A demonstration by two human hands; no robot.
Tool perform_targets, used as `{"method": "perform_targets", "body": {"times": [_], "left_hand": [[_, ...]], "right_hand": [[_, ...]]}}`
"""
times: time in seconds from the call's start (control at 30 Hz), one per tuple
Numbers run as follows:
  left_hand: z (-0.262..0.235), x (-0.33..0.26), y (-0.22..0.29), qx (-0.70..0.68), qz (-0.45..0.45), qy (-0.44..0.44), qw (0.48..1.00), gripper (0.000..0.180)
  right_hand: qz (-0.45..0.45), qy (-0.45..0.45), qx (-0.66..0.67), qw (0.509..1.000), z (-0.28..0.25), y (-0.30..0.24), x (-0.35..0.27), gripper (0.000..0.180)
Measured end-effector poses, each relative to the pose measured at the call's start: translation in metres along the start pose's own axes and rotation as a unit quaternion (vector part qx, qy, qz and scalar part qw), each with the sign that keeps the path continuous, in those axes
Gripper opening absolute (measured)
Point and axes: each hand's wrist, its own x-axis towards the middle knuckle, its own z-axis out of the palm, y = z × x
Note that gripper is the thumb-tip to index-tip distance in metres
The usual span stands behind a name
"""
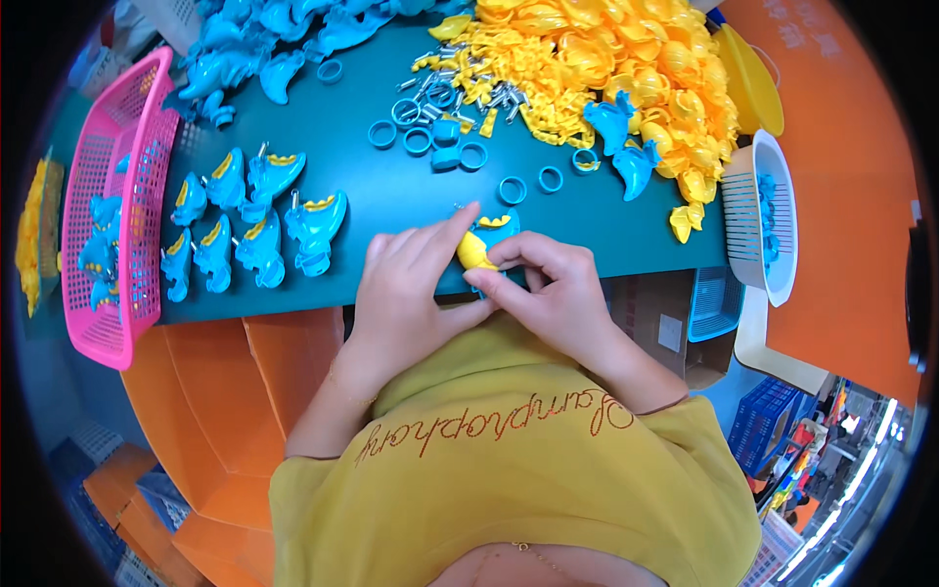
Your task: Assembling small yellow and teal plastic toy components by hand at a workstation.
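At the table's front edge, my two hands meet over a small curved yellow plastic part (472, 250) and a blue plastic shell (497, 229) behind it. My left hand (411, 279) is curled round the yellow part from the left, its index finger reaching along the top. From the right, the thumb and fingers of my right hand (556, 286) pinch the same pieces. How the two parts join is partly hidden by my fingers. To the left lie several blue pieces with yellow jagged inserts and thin metal pins, such as one blue piece (315, 230), set out in two rows.
Loose blue rings (418, 142) lie beyond my hands. Behind them are metal pins, small yellow strips (558, 112) and a heap of yellow shells (675, 83). Blue shells (220, 64) pile up far left. A pink basket (142, 225) stands left, a white basket (743, 215) right.
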Motion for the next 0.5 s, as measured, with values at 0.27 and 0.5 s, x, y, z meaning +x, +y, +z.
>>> {"method": "perform_targets", "body": {"times": [0.27, 0.5], "left_hand": [[0.004, 0.002, 0.004, 0.008, 0.038, 0.06, 0.997, 0.089], [-0.003, 0.004, 0.009, 0.023, -0.021, -0.004, 1.0, 0.086]], "right_hand": [[0.014, 0.118, -0.059, 0.991, -0.06, 0.021, 0.013, 0.013], [-0.187, 0.222, -0.337, 0.896, -0.113, 0.053, 0.048, 0.018]]}}
